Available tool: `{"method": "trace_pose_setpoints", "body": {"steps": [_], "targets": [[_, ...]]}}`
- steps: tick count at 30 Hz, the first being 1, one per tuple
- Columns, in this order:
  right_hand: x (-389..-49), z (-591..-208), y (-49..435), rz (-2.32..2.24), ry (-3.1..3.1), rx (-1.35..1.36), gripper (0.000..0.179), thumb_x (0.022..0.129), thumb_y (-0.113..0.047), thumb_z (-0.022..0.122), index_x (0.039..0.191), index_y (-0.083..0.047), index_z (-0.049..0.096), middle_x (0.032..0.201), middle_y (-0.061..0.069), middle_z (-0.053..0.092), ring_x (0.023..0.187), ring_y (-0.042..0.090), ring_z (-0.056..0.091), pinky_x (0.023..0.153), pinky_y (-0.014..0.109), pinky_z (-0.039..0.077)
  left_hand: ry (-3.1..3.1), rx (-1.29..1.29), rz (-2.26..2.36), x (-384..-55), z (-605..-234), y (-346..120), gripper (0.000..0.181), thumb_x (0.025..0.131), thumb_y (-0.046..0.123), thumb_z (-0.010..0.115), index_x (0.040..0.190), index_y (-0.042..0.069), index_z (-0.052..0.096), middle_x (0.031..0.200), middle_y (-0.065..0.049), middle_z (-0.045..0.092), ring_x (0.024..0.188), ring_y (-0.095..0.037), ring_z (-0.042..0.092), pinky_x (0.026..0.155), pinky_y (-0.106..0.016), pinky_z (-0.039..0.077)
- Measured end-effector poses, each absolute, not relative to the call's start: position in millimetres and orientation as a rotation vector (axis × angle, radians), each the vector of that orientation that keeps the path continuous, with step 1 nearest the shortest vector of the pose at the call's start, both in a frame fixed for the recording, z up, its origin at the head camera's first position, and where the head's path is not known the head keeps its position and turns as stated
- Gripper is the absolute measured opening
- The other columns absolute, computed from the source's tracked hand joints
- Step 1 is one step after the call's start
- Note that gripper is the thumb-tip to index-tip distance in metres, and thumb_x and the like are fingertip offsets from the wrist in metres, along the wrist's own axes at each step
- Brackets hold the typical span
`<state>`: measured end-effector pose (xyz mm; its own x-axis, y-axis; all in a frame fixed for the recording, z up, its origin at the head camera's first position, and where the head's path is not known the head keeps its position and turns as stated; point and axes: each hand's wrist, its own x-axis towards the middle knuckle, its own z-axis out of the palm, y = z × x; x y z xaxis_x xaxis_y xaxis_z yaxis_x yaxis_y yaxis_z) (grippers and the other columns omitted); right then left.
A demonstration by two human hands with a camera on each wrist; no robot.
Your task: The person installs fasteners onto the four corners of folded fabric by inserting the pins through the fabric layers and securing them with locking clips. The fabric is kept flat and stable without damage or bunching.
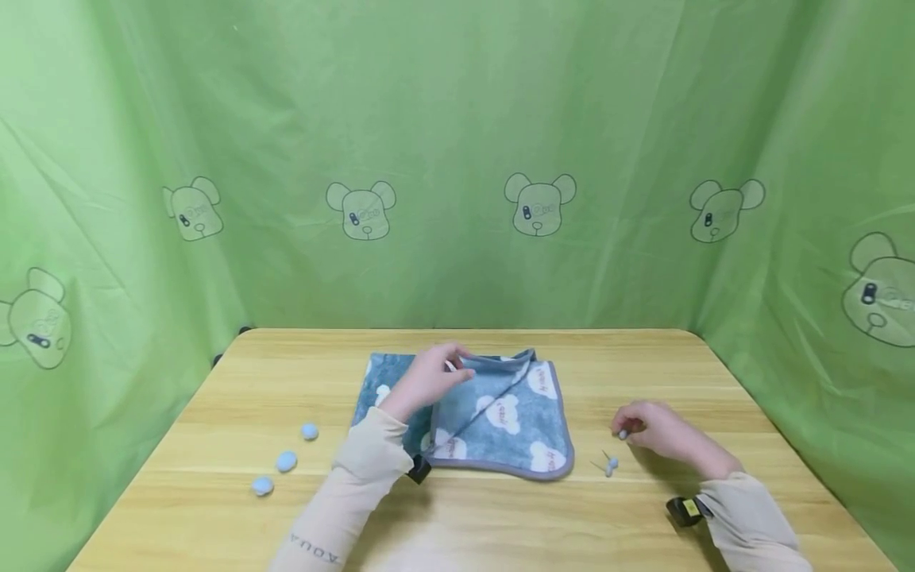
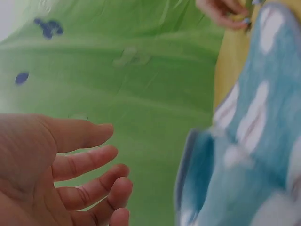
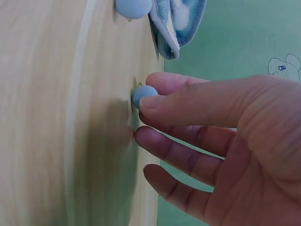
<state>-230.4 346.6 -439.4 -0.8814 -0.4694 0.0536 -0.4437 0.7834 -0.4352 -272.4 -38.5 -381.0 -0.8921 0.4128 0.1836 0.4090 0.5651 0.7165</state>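
Observation:
A teal blanket with white bear-shaped patches and a grey-blue border lies folded, its upper layer partly turned back. Over its far part is my left hand; in the left wrist view the fingers are loosely bent, apart from the cloth, and hold nothing. To the right of the blanket, my right hand pinches a pin by its round blue head between thumb and finger, close to the tabletop. Beside that hand lie more blue-headed pins with thin spikes.
Three round light-blue pieces lie in a slanting row left of the blanket. The wooden table is enclosed at the back and sides by a green curtain with bear drawings.

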Motion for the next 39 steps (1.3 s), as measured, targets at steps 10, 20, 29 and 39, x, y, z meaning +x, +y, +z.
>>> {"method": "trace_pose_setpoints", "body": {"steps": [10,20,29,39], "targets": [[-230.4,-440.3,344.9,-0.673,2.923,-0.752,0.014,0.077,0.002,0.071,0.085,-0.01,0.069,0.081,-0.003,0.067,0.074,0.0,0.054,0.065,0.02,0.048,2.648,1.049,0.883,-245.7,-403.2,8.4,0.021,0.088,0.02,0.071,0.107,0.013,0.07,0.089,0.001,0.07,0.075,-0.004,0.058,0.066,-0.016,0.045],[-230.3,-440.7,344.1,-0.657,2.926,-0.719,0.012,0.078,0.0,0.072,0.083,-0.011,0.068,0.08,-0.005,0.066,0.074,0.0,0.054,0.065,0.021,0.048,2.525,1.145,0.59,-237.7,-428.6,23.9,0.02,0.085,0.021,0.075,0.105,0.019,0.073,0.088,0.009,0.069,0.078,0.004,0.056,0.073,-0.012,0.044],[-229.9,-441.9,341.8,-0.651,2.924,-0.691,0.01,0.08,-0.002,0.072,0.082,-0.011,0.067,0.08,-0.005,0.065,0.073,-0.002,0.049,0.064,0.021,0.046,2.577,1.167,0.483,-236.6,-439.8,30.7,0.027,0.078,0.028,0.081,0.102,0.021,0.071,0.091,0.009,0.066,0.082,0.0,0.054,0.076,-0.014,0.043],[-230.4,-444.2,341.6,-0.641,2.939,-0.685,0.01,0.081,-0.003,0.071,0.081,-0.012,0.066,0.079,-0.007,0.063,0.072,-0.001,0.049,0.064,0.021,0.045,2.766,1.112,0.26,-222.6,-443.9,39.1,0.028,0.074,0.031,0.082,0.094,0.026,0.062,0.088,0.009,0.059,0.078,-0.007,0.051,0.072,-0.022,0.042]]}}
